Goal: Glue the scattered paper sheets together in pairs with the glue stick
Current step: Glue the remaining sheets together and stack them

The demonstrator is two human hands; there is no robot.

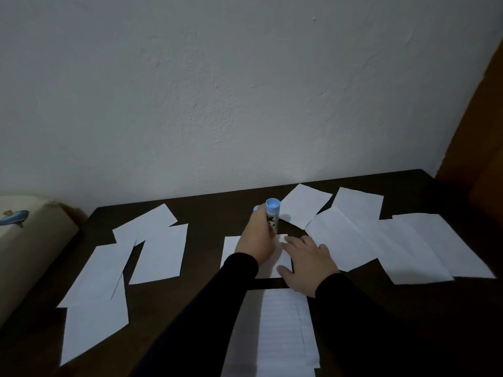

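A dark table [212,213] against a white wall [245,91], taken here as the landmark. Bare strips of table lie along the wall's foot and between the left paper cluster [152,251] and the centre sheet [231,248]. Both hands occupy that centre sheet. Right of it, overlapping sheets [394,246] cover the surface. A cushioned edge [30,240] blocks the far left.

Domestic room, dimly lit. You sit at a dark wooden table [206,213] pushed against a rough white plastered wall [217,91]; a cream cushion with a whale print [24,227] lies at its left end and brown wooden furniture [479,126] stands at right.
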